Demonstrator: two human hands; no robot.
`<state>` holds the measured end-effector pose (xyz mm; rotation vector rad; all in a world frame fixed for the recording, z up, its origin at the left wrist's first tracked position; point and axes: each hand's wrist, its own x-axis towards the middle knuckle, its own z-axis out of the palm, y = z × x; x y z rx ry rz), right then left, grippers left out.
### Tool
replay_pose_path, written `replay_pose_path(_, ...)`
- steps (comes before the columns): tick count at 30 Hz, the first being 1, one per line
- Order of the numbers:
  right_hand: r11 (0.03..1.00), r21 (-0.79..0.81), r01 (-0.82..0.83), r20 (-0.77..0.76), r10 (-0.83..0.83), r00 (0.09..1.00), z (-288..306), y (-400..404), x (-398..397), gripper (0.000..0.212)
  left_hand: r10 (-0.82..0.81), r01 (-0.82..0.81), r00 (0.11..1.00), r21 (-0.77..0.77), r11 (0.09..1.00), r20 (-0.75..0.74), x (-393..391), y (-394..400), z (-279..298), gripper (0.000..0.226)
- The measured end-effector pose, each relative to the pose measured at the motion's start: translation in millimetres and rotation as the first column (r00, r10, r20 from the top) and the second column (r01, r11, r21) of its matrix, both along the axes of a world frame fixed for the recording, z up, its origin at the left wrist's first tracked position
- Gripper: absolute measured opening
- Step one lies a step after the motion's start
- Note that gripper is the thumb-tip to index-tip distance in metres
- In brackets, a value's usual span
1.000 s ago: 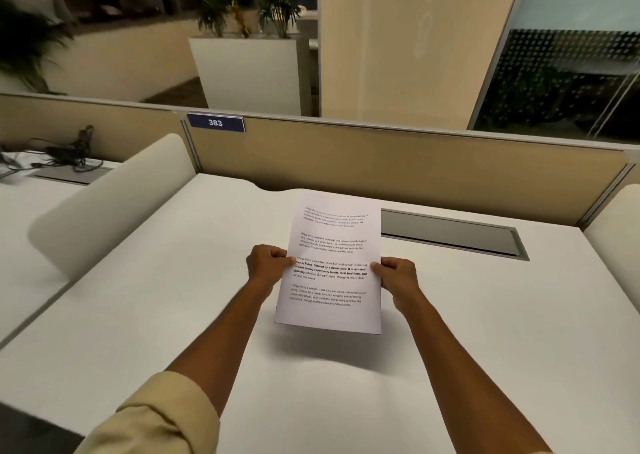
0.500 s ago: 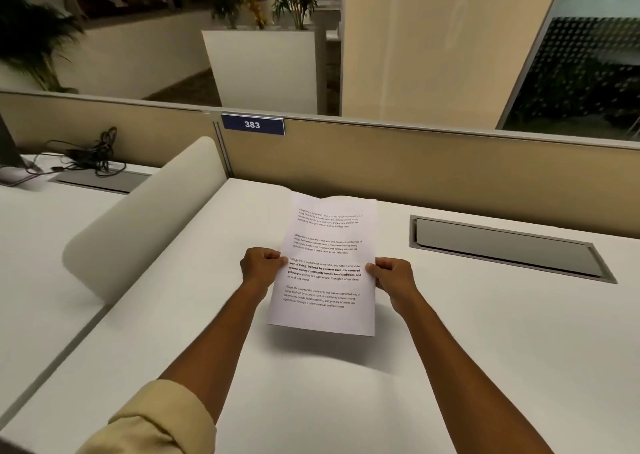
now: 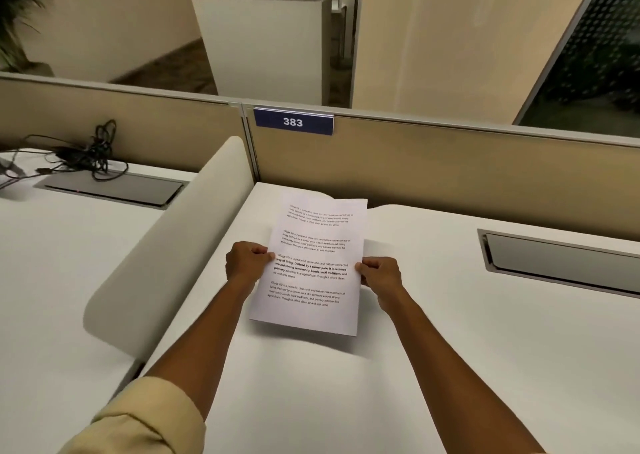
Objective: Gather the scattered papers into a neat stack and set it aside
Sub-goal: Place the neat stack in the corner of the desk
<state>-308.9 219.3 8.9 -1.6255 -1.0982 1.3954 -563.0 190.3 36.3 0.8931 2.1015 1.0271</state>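
- Two bare forearms run up from the lower edge of the view, each ending in a hand: the left hand (image 3: 247,261) and the right hand (image 3: 381,277).
- No rings, watch or bracelet show on either wrist or on the fingers in view.
- At 7 o'clock a pale cream sleeve (image 3: 145,419) covers the left upper arm. It is pushed or rolled back to about the elbow, with soft creases and a thick folded cuff edge.
- The right arm shows bare to the frame edge at 5 o'clock.
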Motion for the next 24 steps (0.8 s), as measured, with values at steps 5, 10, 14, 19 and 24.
replay_pose_path(5,0.999,-0.01,0.049,0.031,-0.048,0.998,-1.9,34.4,-41.5,0.018,-0.02,0.019,0.994,-0.017,1.0,-0.106,-35.2,37.2,-4.6,0.017)
replay_pose_path(10,0.998,-0.017,0.062,0.068,-0.061,0.996,-13.8,67.8,-79.5,0.015,0.002,-0.006,0.992,-0.031,1.0,-0.127,-65.4,80.0,-18.3,0.017)
replay_pose_path(14,0.999,0.007,0.046,0.113,-0.047,0.992,-23.0,96.5,-103.6,0.009,0.009,-0.02,0.984,-0.059,0.998,-0.177,-82.0,112.4,-33.0,0.021)
replay_pose_path(19,0.999,0.002,0.035,0.145,-0.035,0.989,-37.9,127.6,-126.1,0.011,0.028,-0.051,0.968,-0.086,0.995,-0.251,-94.6,141.3,-45.9,0.02)
replay_pose_path(24,1.0,0.011,0.027,0.183,-0.029,0.983,-48.9,144.6,-143.7,0.016,0.013,-0.053,0.942,-0.111,0.992,-0.334,-104.0,156.8,-52.1,0.02)
